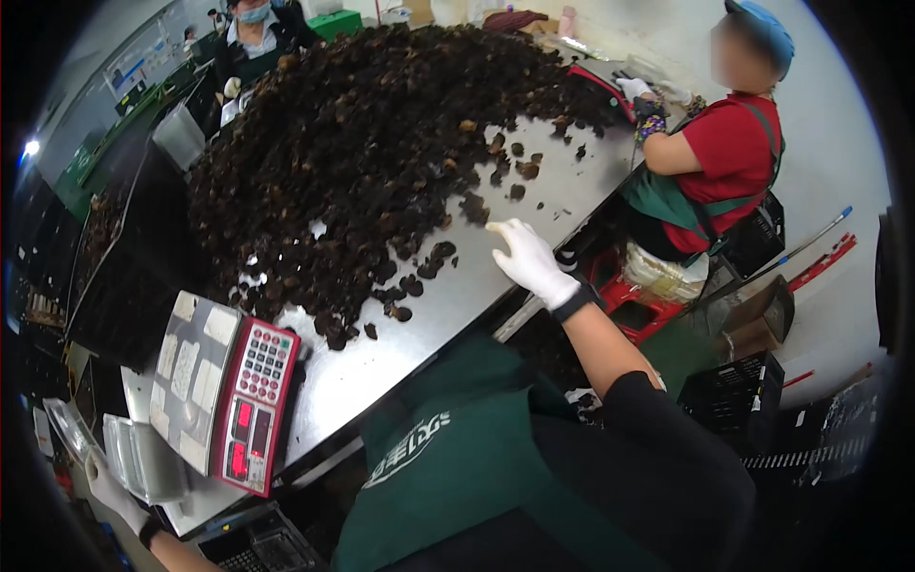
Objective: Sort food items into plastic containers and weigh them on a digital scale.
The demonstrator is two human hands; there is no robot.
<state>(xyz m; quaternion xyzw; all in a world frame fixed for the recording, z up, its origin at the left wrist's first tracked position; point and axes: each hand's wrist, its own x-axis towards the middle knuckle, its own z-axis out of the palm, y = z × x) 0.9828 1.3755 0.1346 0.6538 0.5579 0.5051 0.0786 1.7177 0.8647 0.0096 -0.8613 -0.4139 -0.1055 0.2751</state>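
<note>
My left hand, in a white glove, grips a clear plastic tray at the far left. Beside it stands a stack of clear plastic trays on the table corner. My right hand, also gloved, hovers by the near edge of the metal table. Its fingers are apart and nothing shows in them. Just beyond those fingertips lies a dark clump from a large heap of dark brown, mushroom-like pieces. A red digital scale sits between my left hand and the heap, its display lit.
A co-worker in a red shirt sits on a red stool at the right, gloved hands near a red-edged device. Another masked person stands behind the heap. Black crates stand lower right; a black bin borders the table's left.
</note>
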